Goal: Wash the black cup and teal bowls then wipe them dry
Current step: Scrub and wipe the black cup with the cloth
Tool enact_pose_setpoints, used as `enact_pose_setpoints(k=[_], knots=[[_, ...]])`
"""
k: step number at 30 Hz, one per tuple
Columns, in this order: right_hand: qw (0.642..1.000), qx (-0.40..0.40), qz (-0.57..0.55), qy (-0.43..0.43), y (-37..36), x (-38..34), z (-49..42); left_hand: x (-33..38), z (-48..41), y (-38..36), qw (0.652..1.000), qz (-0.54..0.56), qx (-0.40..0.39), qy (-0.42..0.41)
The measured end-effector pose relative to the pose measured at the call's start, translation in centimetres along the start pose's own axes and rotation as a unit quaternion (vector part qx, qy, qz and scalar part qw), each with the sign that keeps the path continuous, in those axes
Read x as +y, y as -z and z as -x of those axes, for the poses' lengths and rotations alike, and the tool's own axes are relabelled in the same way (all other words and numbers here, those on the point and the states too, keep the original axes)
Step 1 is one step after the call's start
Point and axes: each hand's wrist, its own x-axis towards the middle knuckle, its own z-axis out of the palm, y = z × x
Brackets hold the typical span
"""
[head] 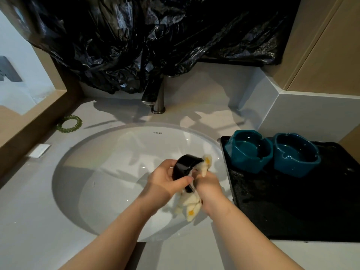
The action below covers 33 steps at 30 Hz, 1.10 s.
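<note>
Forearms nearest me. My left hand [167, 178] grips the black cup [185, 164] by its wall, tipped sideways over the sink [97, 145]. My right hand [209, 186] clutches the cream cloth [191, 206], pushed into the cup's mouth. I'd rotate the cup against the cloth, rim first, then base, and keep it low over the basin in case it slips. Left teal bowl [247, 151] and right teal bowl [296, 154] sit upright, side by side on the black tray [292, 207] on the desk [29, 211].
</note>
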Motion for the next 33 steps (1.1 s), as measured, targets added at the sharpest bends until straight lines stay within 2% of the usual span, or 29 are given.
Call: enact_pose_setpoints(k=[2, 4, 6, 9, 12, 15, 17, 19, 22, 25, 28, 30, 33], knots=[[0.998, -0.022, -0.039, -0.035, 0.1, 0.2, -0.1, 0.0, -0.1, -0.2, 1.000, -0.012, -0.014, 0.014], [0.996, 0.007, 0.076, 0.039, 0.4, 0.7, -0.4, 0.6, -0.4, 0.6, 0.995, -0.064, -0.060, 0.049], [0.972, 0.016, 0.205, 0.117, 0.2, 0.8, -0.2, 1.4, -0.5, 1.8, 0.988, -0.084, -0.096, 0.085], [0.940, 0.016, 0.279, 0.195, -0.4, 0.8, 0.1, 1.6, -0.6, 2.2, 0.991, -0.057, -0.093, 0.075], [0.965, 0.049, 0.201, 0.160, -0.1, 0.5, -0.2, 0.9, -0.2, 1.1, 0.999, -0.014, -0.031, 0.025], [0.999, -0.006, 0.033, -0.005, 0.1, 0.5, -0.6, 0.0, -0.1, -0.3, 1.000, -0.002, 0.012, 0.000], [0.999, -0.022, -0.003, -0.049, 0.1, 0.7, -0.6, -0.2, -0.3, -0.3, 1.000, -0.002, -0.002, 0.009], [0.996, 0.001, 0.090, 0.007, 0.3, 0.9, -0.5, 0.3, -0.3, 0.6, 0.998, 0.011, -0.045, 0.034], [0.968, 0.028, 0.215, 0.129, 0.0, 0.7, -0.1, 1.4, -0.6, 2.2, 0.992, 0.013, -0.102, 0.072], [0.955, 0.034, 0.229, 0.186, -0.4, 1.0, 0.0, 1.6, -0.8, 2.7, 0.992, -0.038, -0.103, 0.061], [0.965, 0.056, 0.196, 0.165, 0.0, 0.3, 0.1, 1.0, -0.5, 2.1, 0.999, -0.022, -0.032, 0.020], [0.979, 0.057, 0.168, 0.097, 0.0, 0.3, -0.3, 0.7, -0.3, 1.4, 1.000, 0.019, 0.009, -0.008], [0.995, 0.016, 0.100, 0.025, -0.3, 0.8, -0.3, 0.6, -0.3, 1.1, 0.999, 0.047, 0.016, -0.012]])
